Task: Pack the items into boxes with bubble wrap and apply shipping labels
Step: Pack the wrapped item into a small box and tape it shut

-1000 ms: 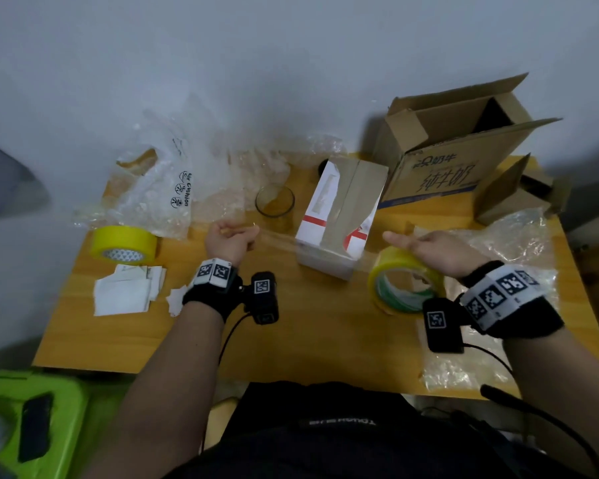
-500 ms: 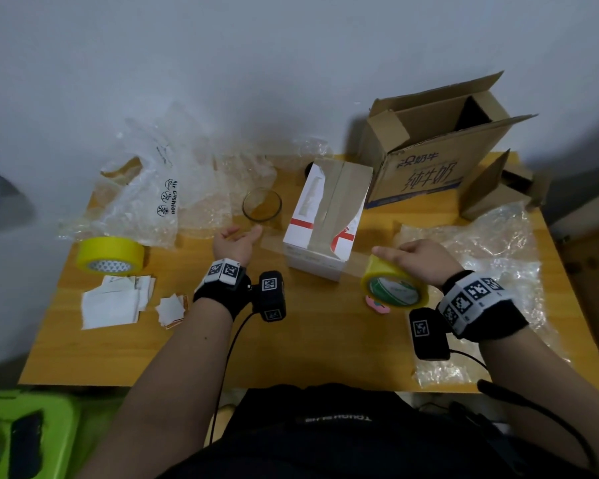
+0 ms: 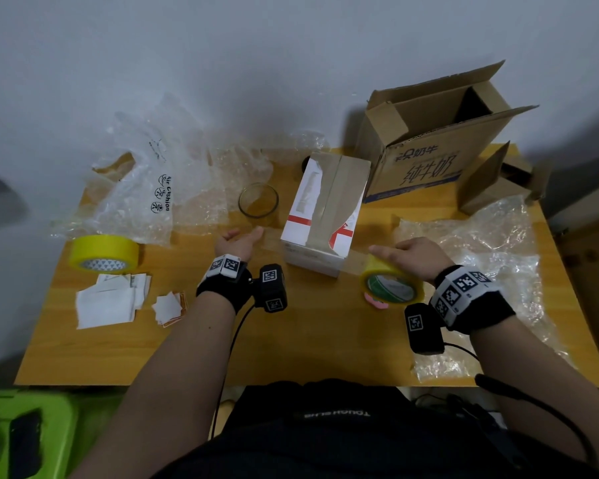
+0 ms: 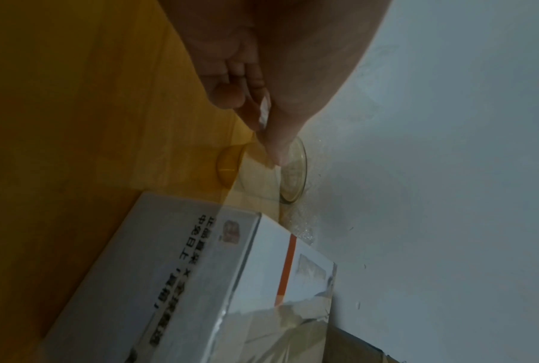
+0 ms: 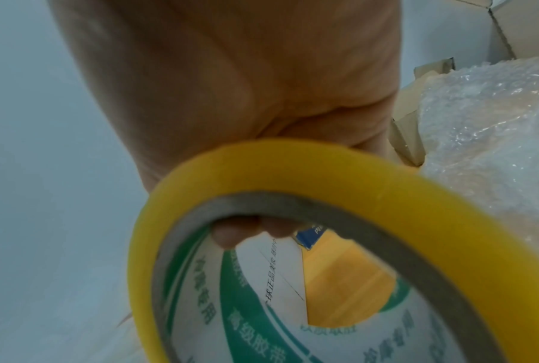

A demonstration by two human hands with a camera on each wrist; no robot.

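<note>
Both hands lower; L hand (image 3: 238, 240) pinches tape end (image 3: 269, 236).

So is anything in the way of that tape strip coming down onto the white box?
Nothing visible. The strip stretches from the left hand to the roll in the right hand, across the near side of the white box; the glass stands behind it.

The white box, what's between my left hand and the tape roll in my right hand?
In the head view, the white box sits between the left hand and the tape roll held by the right hand, with a clear tape strip stretched across its near side.
</note>
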